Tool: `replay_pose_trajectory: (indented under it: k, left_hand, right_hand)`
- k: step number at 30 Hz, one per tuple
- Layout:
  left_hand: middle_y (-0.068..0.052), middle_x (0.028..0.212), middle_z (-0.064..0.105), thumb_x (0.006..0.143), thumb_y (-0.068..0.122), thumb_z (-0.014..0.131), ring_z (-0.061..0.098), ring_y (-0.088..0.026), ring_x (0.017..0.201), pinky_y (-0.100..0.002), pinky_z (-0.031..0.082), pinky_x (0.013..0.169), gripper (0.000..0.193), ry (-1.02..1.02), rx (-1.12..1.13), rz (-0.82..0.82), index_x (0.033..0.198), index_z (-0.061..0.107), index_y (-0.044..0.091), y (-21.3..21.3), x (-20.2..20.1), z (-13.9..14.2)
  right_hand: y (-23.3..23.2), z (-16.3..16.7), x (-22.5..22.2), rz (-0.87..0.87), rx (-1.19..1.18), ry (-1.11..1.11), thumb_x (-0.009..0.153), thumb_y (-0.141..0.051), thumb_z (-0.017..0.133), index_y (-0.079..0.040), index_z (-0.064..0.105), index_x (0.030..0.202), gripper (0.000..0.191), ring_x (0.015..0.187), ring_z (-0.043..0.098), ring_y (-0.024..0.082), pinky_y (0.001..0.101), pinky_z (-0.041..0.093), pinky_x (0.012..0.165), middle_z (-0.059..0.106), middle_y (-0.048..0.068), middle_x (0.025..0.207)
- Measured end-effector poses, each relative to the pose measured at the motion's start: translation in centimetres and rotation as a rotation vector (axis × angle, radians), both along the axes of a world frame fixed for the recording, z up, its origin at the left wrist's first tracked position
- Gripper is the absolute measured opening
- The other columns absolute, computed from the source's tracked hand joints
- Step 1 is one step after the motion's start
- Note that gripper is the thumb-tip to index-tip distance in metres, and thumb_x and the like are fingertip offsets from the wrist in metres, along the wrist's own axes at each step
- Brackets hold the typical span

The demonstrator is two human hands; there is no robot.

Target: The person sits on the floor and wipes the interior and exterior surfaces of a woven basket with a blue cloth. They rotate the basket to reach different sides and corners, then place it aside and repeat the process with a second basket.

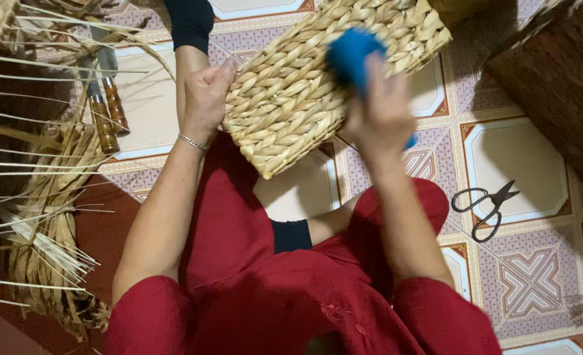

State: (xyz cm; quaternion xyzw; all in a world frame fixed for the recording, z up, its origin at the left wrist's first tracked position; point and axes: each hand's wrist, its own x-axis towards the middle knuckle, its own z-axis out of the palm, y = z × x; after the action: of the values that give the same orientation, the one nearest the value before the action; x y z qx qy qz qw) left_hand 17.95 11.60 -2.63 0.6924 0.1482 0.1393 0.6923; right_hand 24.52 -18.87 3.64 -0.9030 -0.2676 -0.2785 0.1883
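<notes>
Basket point(317, 79) steadied by left hand point(206, 98) clasping its corner; right hand point(380, 108) curled around blue brush point(352, 56); best kept braced, strokes along weave.

We see a woven basket point(317, 79) of pale straw-coloured plaited strands, boxy in shape, held tilted above the patterned tile floor with one corner pointing down toward the lap. Against its upper side lies a bright blue object point(352, 56), blurred, its exact kind unclear, partly hidden behind fingers.
</notes>
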Motion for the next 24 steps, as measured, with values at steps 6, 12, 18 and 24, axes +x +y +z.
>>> replay_pose_trajectory:
  k: [6, 12, 18, 24]
  left_hand:
    - [0.005, 0.08, 0.068, 0.107, 0.03, 0.066, 0.055, -0.003, 0.069, -0.021, 0.047, 0.061, 0.035, 0.007, -0.025, 0.002, 0.089, 0.075, 0.001, 0.9, 0.0, -0.8]
    - [0.002, 0.087, 0.072, 0.105, 0.032, 0.068, 0.061, -0.003, 0.072, -0.021, 0.051, 0.065, 0.033, 0.044, -0.089, -0.072, 0.096, 0.076, 0.001, 1.5, 0.1, -0.6]
    - [0.0, 0.091, 0.072, 0.107, 0.03, 0.067, 0.061, -0.005, 0.077, -0.023, 0.051, 0.07, 0.031, 0.035, -0.143, -0.051, 0.1, 0.075, 0.0, 1.3, -0.4, 0.0]
    - [-0.016, 0.15, 0.049, 0.11, 0.035, 0.047, 0.051, -0.02, 0.13, -0.034, 0.042, 0.109, 0.052, -0.113, -0.061, 0.24, 0.15, 0.04, 0.002, -1.8, -5.0, 0.2]
  right_hand:
    - [3.2, 1.2, -11.6, 0.401, 0.072, -0.01, 0.08, -0.006, 0.074, -0.014, 0.071, 0.129, 0.049, 0.058, 0.052, 0.023, 0.0393, 0.044, 0.049, 0.046, 0.006, 0.072]
    - [-2.1, -1.1, -1.0, 0.26, 0.074, -0.169, 0.086, -0.007, 0.081, -0.016, 0.053, 0.148, 0.068, 0.072, 0.063, 0.028, 0.0405, 0.053, 0.059, 0.071, 0.014, 0.106]
    - [-8.6, -6.8, 10.1, -0.019, 0.379, -0.054, 0.113, -0.012, 0.066, -0.012, 0.055, 0.148, 0.037, 0.099, 0.07, 0.02, 0.0327, 0.062, 0.084, 0.066, 0.009, 0.114]
    - [-11.0, -10.6, 12.5, 0.092, 1.396, 0.527, 0.113, -0.023, 0.069, -0.002, 0.061, 0.137, 0.033, 0.099, 0.065, 0.018, 0.0342, 0.058, 0.089, 0.067, 0.01, 0.116]
